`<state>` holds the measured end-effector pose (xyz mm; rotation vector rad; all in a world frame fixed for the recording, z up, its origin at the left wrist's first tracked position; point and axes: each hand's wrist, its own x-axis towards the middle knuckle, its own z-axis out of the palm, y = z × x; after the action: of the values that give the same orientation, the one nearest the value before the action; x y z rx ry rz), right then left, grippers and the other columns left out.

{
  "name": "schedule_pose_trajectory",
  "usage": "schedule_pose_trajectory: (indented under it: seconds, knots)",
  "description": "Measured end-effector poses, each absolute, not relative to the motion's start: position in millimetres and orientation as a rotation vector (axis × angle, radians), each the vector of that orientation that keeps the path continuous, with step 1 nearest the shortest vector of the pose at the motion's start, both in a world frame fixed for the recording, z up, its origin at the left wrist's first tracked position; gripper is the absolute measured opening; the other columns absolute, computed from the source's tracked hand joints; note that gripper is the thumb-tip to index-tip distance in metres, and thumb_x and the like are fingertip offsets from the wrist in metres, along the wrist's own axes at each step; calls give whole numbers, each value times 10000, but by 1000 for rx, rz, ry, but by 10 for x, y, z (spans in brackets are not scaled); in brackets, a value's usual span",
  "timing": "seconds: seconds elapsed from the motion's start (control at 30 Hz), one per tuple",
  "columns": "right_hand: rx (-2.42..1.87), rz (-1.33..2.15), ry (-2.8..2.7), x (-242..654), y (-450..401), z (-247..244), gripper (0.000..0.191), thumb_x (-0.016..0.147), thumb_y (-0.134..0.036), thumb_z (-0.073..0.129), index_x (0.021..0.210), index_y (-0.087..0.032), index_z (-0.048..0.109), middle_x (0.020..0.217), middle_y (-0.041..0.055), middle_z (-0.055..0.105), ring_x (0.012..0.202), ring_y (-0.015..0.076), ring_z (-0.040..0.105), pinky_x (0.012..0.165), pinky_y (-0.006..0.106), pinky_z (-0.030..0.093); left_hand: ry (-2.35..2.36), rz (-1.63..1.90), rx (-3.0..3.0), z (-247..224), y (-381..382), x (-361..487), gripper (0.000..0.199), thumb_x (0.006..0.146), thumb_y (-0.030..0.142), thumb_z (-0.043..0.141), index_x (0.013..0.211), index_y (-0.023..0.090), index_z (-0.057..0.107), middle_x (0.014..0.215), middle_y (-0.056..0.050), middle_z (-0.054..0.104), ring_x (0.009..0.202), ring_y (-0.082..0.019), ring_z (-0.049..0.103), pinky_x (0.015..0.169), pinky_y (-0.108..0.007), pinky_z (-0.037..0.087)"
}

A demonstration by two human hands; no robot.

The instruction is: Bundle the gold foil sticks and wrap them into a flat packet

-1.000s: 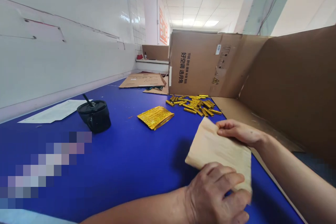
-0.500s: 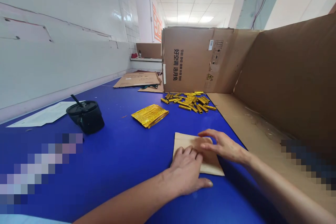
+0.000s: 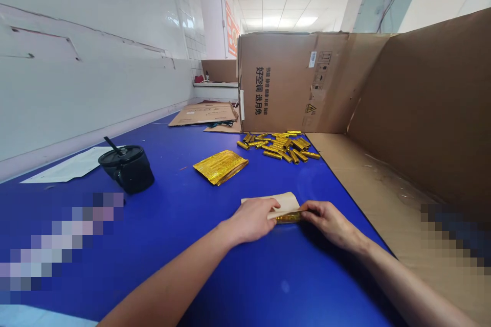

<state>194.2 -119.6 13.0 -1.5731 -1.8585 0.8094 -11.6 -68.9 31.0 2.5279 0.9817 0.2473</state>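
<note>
A tan paper sheet (image 3: pixel 286 201) with a gold underside lies on the blue table, its near edge folded up and over so that a gold strip shows. My left hand (image 3: pixel 256 218) pinches the left part of this fold. At the fold's right end, my right hand (image 3: pixel 322 218) grips the edge between thumb and fingers. Beyond my hands lies a flat stack of gold foil sheets (image 3: pixel 220 166). Farther back, several small gold rolls (image 3: pixel 286 145) are piled loosely near the cardboard.
A black lidded mug (image 3: pixel 132 171) with a stick in it stands at the left, beside white paper (image 3: pixel 63 166). Tall cardboard walls (image 3: pixel 287 82) rise behind and to the right. Flat cardboard pieces (image 3: pixel 203 114) lie at the far left.
The sheet lay flat under my hands before; its near edge is now lifted and folded away from me. Both hands have closed on it, the left one having moved left and away.
</note>
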Motion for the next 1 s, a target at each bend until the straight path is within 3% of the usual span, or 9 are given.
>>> schedule_pose_trajectory:
  seconds: [0.1, 0.2, 0.3, 0.4, 0.57, 0.73, 0.83, 0.93, 1.0]
  knots:
    - [-1571, 1013, -1693, 1965, -1156, 153, 185, 723, -324, 490, 690, -162, 572, 559, -38, 520, 513, 90, 442, 497, 205, 345, 955, 196, 2310, 282, -509, -159, 210, 708, 232, 468, 842, 173, 619, 804, -11, 641, 742, -158, 574, 611, -219, 401]
    - [-1633, 1132, -1617, 1957, -1103, 172, 200, 673, -357, 543, 640, -160, 546, 505, -53, 473, 452, 68, 385, 434, 195, 306, 1031, 174, 2202, 249, -437, -174, 166, 685, 248, 507, 773, 147, 605, 719, 6, 619, 684, -139, 557, 561, -198, 386]
    - [-1672, 1205, -1614, 1934, -1032, 164, 220, 634, -375, 580, 610, -165, 521, 457, -70, 429, 402, 56, 339, 389, 189, 276, 1197, 170, 2331, 284, -508, -164, 214, 662, 287, 536, 830, 166, 590, 815, -17, 609, 731, -156, 556, 618, -226, 402]
    - [-1655, 1225, -1649, 1911, -993, 126, 204, 626, -362, 584, 602, -166, 536, 444, -69, 433, 400, 59, 349, 399, 191, 281, 1395, 141, 2538, 345, -618, -146, 415, 613, 396, 581, 960, 169, 551, 1000, -94, 556, 881, -237, 537, 713, -304, 410]
    - [-1639, 1071, -1750, 1897, -1046, 49, 192, 659, -357, 558, 670, -171, 607, 512, -45, 522, 467, 89, 431, 450, 206, 312, 1342, 22, 2508, 329, -637, -130, 375, 609, 492, 575, 845, 200, 568, 869, -57, 611, 823, -233, 557, 679, -293, 404]
    - [-1611, 856, -1705, 1901, -1074, 5, 206, 698, -376, 539, 677, -171, 543, 554, -36, 515, 505, 98, 449, 464, 207, 343, 1155, 214, 2402, 275, -573, -127, 141, 647, 315, 555, 719, 194, 562, 763, 0, 604, 718, -156, 545, 576, -218, 364]
    - [-1528, 700, -1550, 1911, -1056, 29, 305, 673, -390, 590, 887, -182, 523, 806, 22, 595, 683, 141, 536, 587, 241, 430, 1006, 328, 2238, 248, -541, -132, 139, 655, 267, 549, 762, 179, 561, 712, 27, 582, 656, -122, 523, 535, -192, 346]
    - [-1417, 844, -1381, 1908, -1059, 102, 530, 633, -405, 644, 1078, -178, 469, 1021, 87, 580, 839, 183, 562, 702, 284, 455, 898, 400, 2085, 224, -518, -135, 155, 648, 269, 570, 757, 159, 556, 657, 42, 548, 601, -100, 493, 510, -178, 336]
    - [-1349, 1081, -1313, 1885, -1082, 155, 492, 636, -426, 643, 1022, -145, 527, 909, 86, 622, 762, 179, 584, 682, 288, 457, 853, 438, 2025, 215, -507, -134, 156, 636, 270, 584, 735, 154, 551, 634, 49, 530, 578, -90, 474, 505, -174, 332]
